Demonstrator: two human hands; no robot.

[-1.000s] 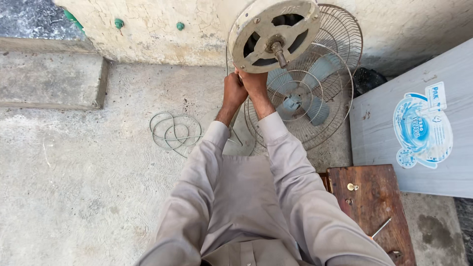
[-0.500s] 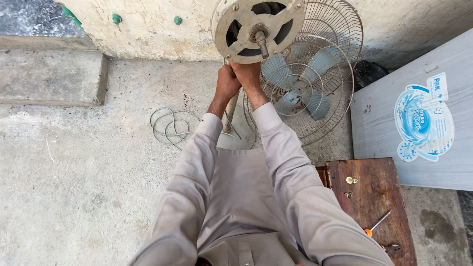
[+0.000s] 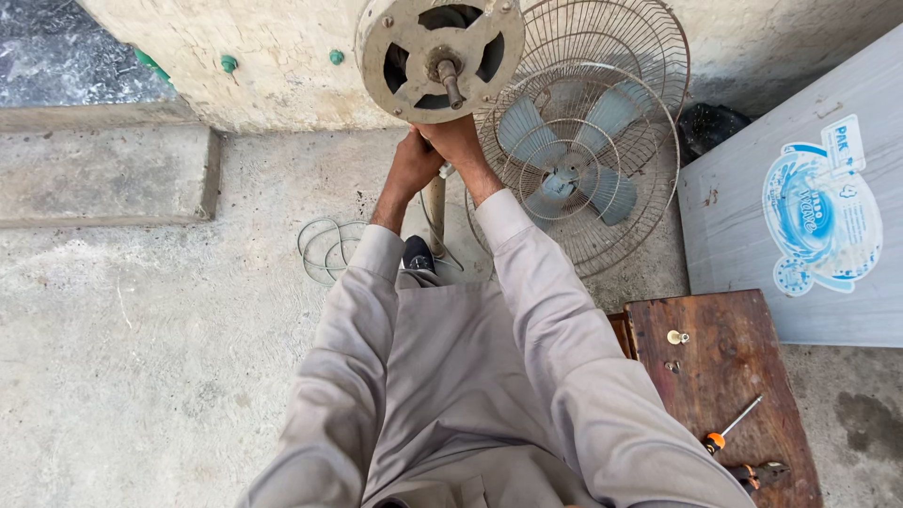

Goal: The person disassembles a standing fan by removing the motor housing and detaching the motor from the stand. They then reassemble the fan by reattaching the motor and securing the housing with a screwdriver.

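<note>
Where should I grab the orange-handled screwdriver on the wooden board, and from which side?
Probably by the orange handle of the screwdriver. It lies flat on the wooden board with its metal shaft pointing up and right and the handle at the lower left end. Come from above, fingers across the handle: the shaft looks too thin for a firm hold.

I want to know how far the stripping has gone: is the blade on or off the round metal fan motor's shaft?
Off. The round grey metal fan motor shows a bare shaft; the pale blue blade lies inside the wire guard.

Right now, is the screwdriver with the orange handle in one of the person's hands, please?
No, the screwdriver lies on the brown wooden board, while both hands grip beneath the fan motor.
</note>
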